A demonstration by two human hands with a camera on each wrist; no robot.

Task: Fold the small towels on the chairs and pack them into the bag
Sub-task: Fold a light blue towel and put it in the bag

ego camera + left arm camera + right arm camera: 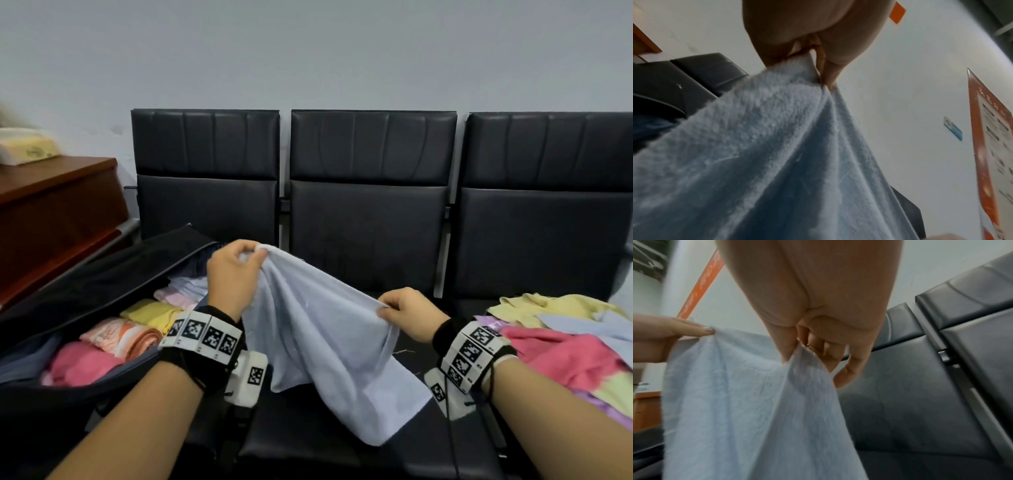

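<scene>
Bag [102, 274], near left: black, unzipped, rolled pink, orange, yellow towels inside.
Left hand [233, 274]: thumb and fingers pinching one top corner of the pale blue towel [325, 342], raised above the middle chair [370, 222].
Pale blue towel: terry, plain, creased; top edge sags between the hands, lower part drapes onto the seat. Judged light, limp, non-slip; best held at corners.
Right hand [407, 313]: pinching the other corner, held lower.
Unfolded towels [565, 346], right seat: yellow, blue, pink heap.

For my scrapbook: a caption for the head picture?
Both hands pinch a light blue towel beside the packed bag.
</scene>
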